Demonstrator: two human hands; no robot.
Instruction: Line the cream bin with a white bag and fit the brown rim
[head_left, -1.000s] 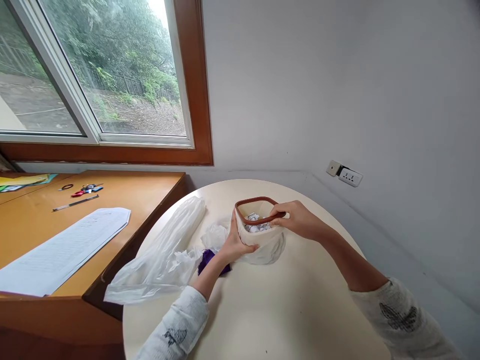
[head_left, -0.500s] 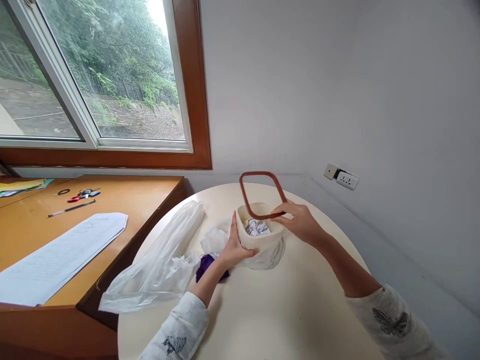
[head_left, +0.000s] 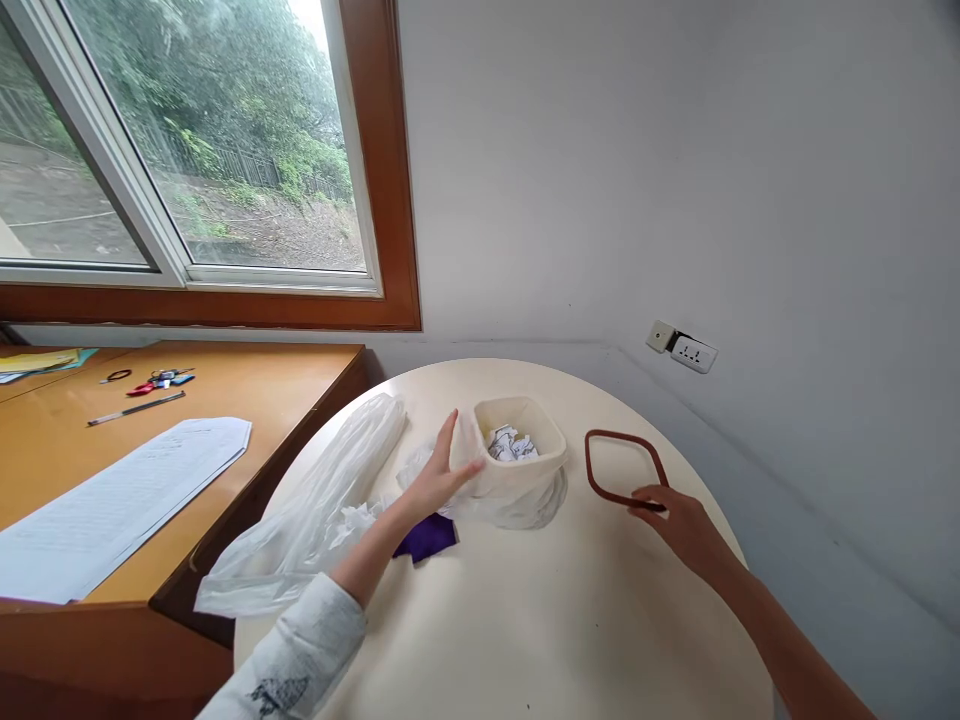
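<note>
A small cream bin (head_left: 551,447) stands on the round table, with crumpled paper (head_left: 511,445) inside and a clear plastic bag bunched round its lower part. My left hand (head_left: 439,478) is beside the bin's left side, thumb and fingers spread; its thumb tip is close to the wall, and I cannot tell whether it touches. To the right of the bin, my right hand (head_left: 671,515) pinches the near edge of a reddish-brown square ring (head_left: 621,437), at or just above the tabletop. A purple cloth-like piece (head_left: 426,538) lies below my left wrist.
A long translucent plastic bag (head_left: 322,500) stretches over the table's left side. On the wooden desk (head_left: 300,375) at left are papers (head_left: 142,500), a pen (head_left: 135,409) and keys (head_left: 161,381). A wall socket (head_left: 694,353) is at the right.
My right hand has carried the ring from above the bin to the right and down to the table. My left hand has loosened from the bin and shifted left.
</note>
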